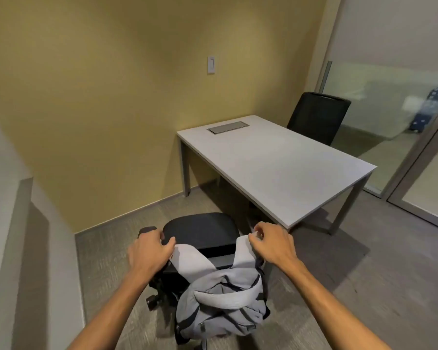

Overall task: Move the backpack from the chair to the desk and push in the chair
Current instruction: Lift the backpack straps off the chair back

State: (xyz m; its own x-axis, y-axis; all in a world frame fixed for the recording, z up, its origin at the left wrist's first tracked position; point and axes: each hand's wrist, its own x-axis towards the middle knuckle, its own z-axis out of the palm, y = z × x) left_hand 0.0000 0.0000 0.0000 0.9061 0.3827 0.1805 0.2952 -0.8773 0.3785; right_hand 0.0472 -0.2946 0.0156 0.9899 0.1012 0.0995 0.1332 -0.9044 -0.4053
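A grey backpack (223, 306) hangs over the back of a black office chair (200, 229), its two shoulder straps stretched up over the backrest. My left hand (149, 251) grips the left strap near the chair's left armrest. My right hand (271, 245) pinches the top of the right strap. The chair stands on the carpet, pulled away from the light grey desk (276, 168), which lies ahead and to the right. The bag covers the chair's backrest.
A second black chair (316, 117) stands behind the desk's far side. A grey cable hatch (228, 127) is set into the desktop. Yellow wall ahead, a grey wall (15, 236) close on the left, glass partition (390, 109) on the right.
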